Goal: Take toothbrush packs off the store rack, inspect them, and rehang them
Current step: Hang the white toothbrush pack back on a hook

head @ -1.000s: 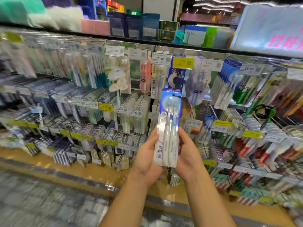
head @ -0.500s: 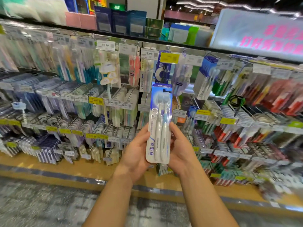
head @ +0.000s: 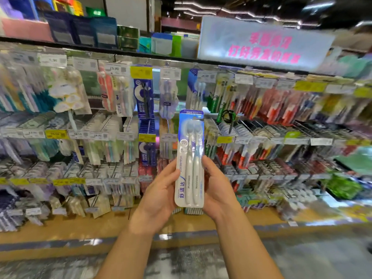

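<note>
A blue-and-white toothbrush pack (head: 190, 158) with two brushes stands upright in front of the store rack (head: 181, 63), its printed face toward me. My left hand (head: 161, 195) grips its lower left edge, thumb on the front. My right hand (head: 216, 187) grips the lower right edge, fingers behind the card. The pack is held clear of the hooks, level with the middle rows of hanging packs.
Rows of hanging toothbrush packs (head: 145, 93) and price tags (head: 114, 68) fill the rack on both sides. Boxes (head: 84, 32) line the top shelf, beside a white sign with pink letters (head: 263, 46). A wooden base ledge (head: 80, 224) and grey floor lie below.
The view has swung to the right along the rack. The pack stays upright in both hands, held much the same way.
</note>
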